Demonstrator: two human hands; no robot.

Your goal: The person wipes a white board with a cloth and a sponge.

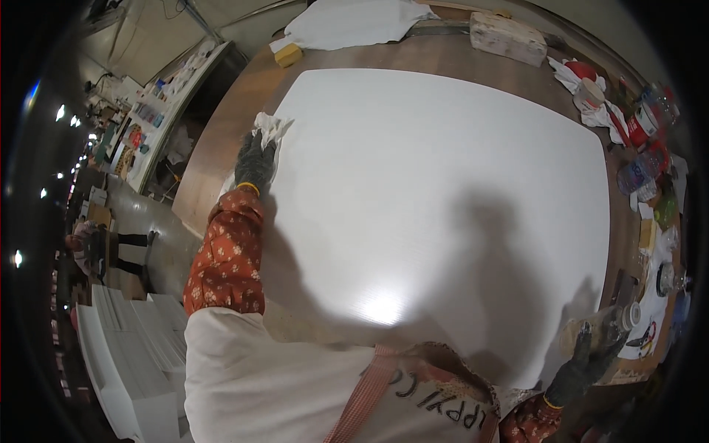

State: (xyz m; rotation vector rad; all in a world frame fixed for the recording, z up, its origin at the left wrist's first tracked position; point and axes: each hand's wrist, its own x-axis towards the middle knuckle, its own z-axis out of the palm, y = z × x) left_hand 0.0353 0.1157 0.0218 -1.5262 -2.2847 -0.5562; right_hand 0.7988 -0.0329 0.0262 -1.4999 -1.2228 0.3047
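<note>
A large white panel (436, 170) with rounded corners lies flat on the wooden worktable (221, 140). My left hand (255, 164), in a dark grey glove, is closed on a crumpled white cloth (272, 127) at the panel's left edge. At the lower right, my right hand (580, 369), gloved the same way, is wrapped round a clear plastic bottle (607, 325) with a whitish cap, tilted beside the panel's near right corner. What the bottle contains is hard to make out. Patterned red-orange sleeves cover both forearms.
A pale block (508, 38), a yellow sponge (288, 55) and a white sheet (351, 22) lie along the far edge. Bottles (644, 166) and red-handled pliers (646, 336) crowd the right side. Stacked white panels (136, 354) stand at lower left; a person (92, 247) is beyond.
</note>
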